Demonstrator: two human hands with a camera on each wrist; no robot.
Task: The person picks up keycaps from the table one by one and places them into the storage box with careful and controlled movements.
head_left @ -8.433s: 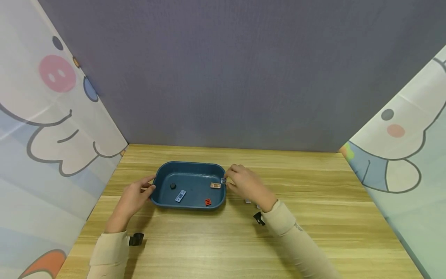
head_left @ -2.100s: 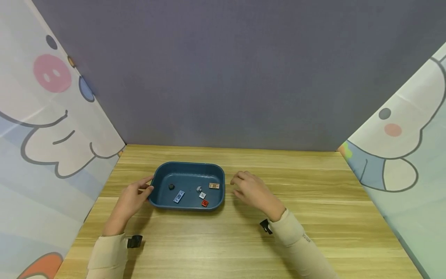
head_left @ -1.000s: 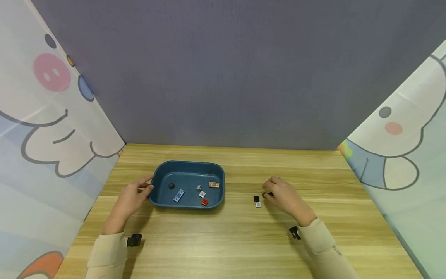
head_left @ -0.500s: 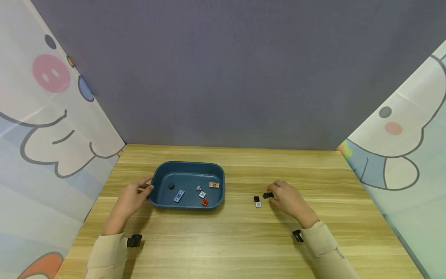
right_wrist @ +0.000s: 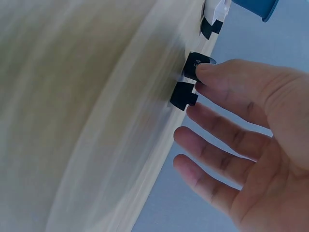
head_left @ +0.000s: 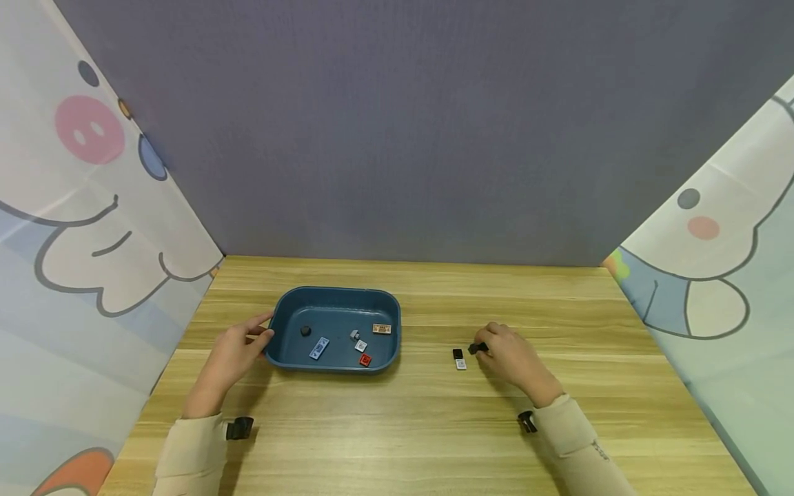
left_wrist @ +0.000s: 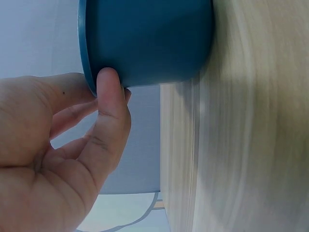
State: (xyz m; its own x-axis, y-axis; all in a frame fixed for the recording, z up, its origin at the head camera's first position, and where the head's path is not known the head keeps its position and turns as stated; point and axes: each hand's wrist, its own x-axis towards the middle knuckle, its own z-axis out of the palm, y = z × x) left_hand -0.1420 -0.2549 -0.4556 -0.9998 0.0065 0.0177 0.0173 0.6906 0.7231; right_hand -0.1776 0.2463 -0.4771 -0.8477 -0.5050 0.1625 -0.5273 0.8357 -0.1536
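My left hand (head_left: 232, 357) pinches the left rim of a dark blue tray (head_left: 319, 368), thumb against the outer wall in the left wrist view. To the tray's right, my right hand (head_left: 511, 359) is low over the table. Its thumb and index finger pinch a small black block (right_wrist: 192, 65) with a pale marking, seen in the right wrist view. Just beside that one stands another black block (right_wrist: 182, 95), near the middle fingertip. Left of the hand lie a black piece (head_left: 457, 353) and a white printed tile (head_left: 461, 364).
Inside the tray are a blue printed tile (head_left: 319, 348), a tan tile (head_left: 382, 329), a red tile (head_left: 365, 359), a white tile (head_left: 361, 346), a grey piece (head_left: 355, 335) and a dark round piece (head_left: 306, 331). A grey wall (head_left: 409, 138) rises behind the table.
Earlier my right hand held a small printed piece at the tray's right edge. White and grey pieces then appeared inside. The hand has since moved right to the black blocks; my left hand stays put.
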